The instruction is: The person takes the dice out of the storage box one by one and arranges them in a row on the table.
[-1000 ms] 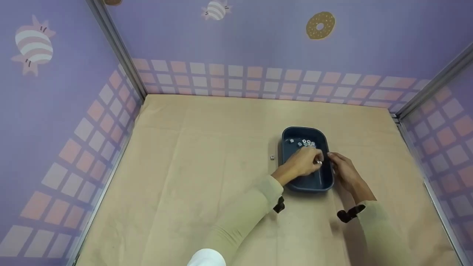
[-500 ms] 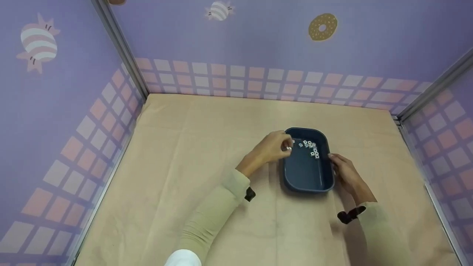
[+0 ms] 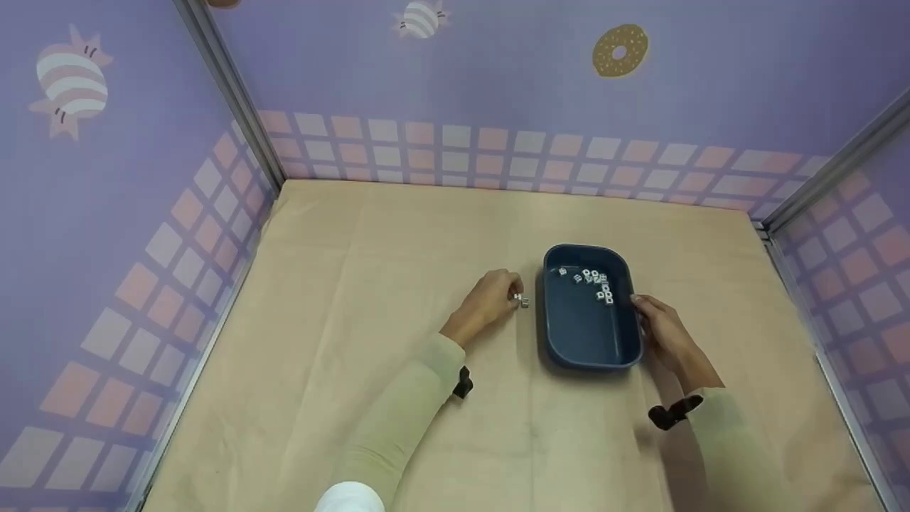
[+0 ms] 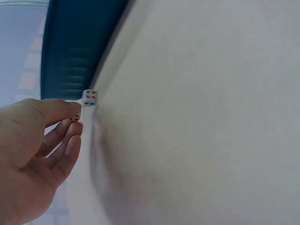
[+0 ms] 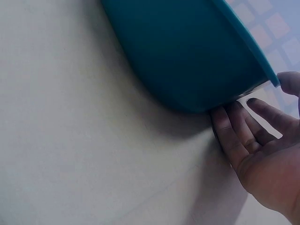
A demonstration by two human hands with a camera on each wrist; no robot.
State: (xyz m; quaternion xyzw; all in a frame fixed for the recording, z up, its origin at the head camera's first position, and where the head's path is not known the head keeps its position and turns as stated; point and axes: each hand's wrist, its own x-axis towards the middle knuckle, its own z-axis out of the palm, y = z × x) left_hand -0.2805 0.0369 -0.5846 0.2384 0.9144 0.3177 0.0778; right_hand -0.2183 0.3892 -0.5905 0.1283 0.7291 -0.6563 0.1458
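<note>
Between thumb and fingertips, my left hand (image 3: 489, 302) pinches a small white die (image 4: 75, 117) with red pips. Right beside it, a second die (image 3: 525, 303) rests on the table, left of the dark blue tray (image 3: 579, 348); its red and dark pips show in the left wrist view. Inside the tray, several dice (image 3: 603, 284) lie toward the far end and right side. My right hand (image 3: 668, 331) holds the tray's right side, thumb at the rim and fingers against the lower wall in the right wrist view.
A beige cloth (image 3: 384, 270) covers the table. Purple panels (image 3: 498, 71) printed with sweets and checks enclose the back and both sides, joined by grey metal posts (image 3: 231, 92). The tray stands right of the middle.
My left hand has come out of the tray with a die, passed over the left rim and lowered beside the die on the table. The right hand stays at the tray.
</note>
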